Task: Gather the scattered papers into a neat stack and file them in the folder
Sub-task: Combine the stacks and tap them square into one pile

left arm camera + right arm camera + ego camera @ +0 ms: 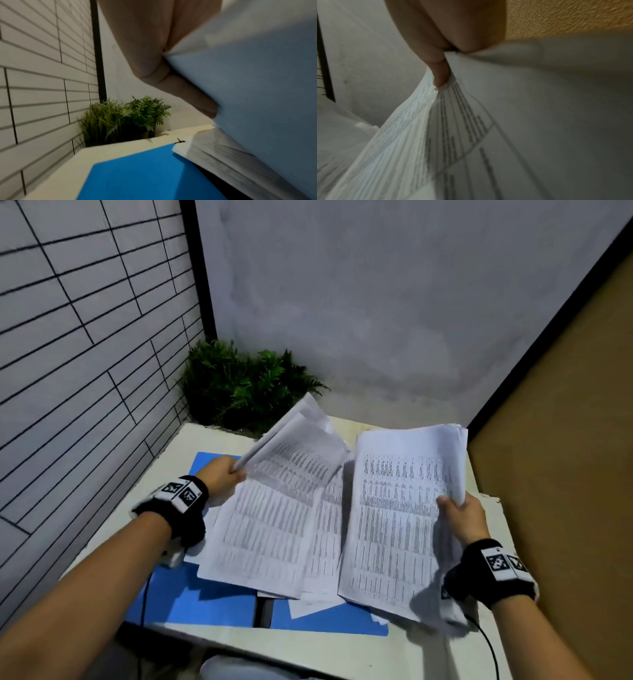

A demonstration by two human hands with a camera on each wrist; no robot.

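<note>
A blue folder [191, 607] lies open on the white table [308, 648], mostly covered by printed sheets [270, 535]. My left hand [224, 474] pinches the corner of a few lifted sheets [301, 453] above the folder's far left part; in the left wrist view the fingers [188, 92] press under this paper [257, 67]. My right hand [460, 518] grips the right edge of a thicker bundle of papers [400, 515], raised and tilted over the folder's right side. In the right wrist view my thumb [440, 73] presses on the bundle [471, 135].
A green potted fern [239, 385] stands behind the table's far left corner, also visible in the left wrist view as the fern [123, 117]. A tiled wall [85, 337] runs on the left, a grey wall behind, a brown board [565, 440] on the right.
</note>
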